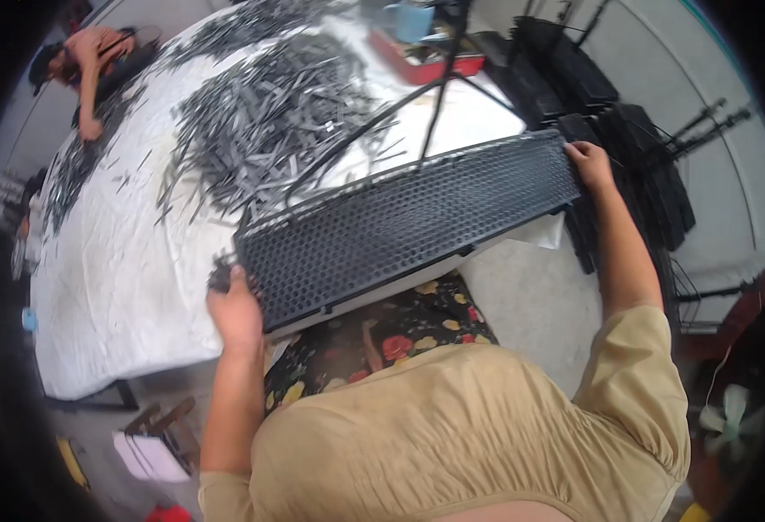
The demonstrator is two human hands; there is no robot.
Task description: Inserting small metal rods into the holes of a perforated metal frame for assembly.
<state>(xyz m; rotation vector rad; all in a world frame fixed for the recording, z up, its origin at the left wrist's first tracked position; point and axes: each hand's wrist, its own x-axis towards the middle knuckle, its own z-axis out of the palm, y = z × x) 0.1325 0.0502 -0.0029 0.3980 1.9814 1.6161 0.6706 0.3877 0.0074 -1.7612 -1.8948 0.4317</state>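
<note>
A long black plastic panel [409, 226], perforated all over with small holes, lies across in front of me, tilted up toward its right end. My right hand [591, 167] is closed on its upper right corner, thumb along the edge. At the lower left end, my left hand [236, 311] is closed with its thumb up against the panel's short side. A small bunch of dark grey strips [221, 271] sticks out by that thumb; whether the fingers also grip the panel's edge is hidden. Beyond the panel a big heap of grey strips [269, 117] covers part of the table.
The table has a white cloth [121, 304]. A black metal stand [442, 83] rises behind the panel. A red tray [439, 65] with a blue mug [413, 21] sits farther back. Black panels [644, 165] are stacked at right. Another person [95, 56] handles strips at far left.
</note>
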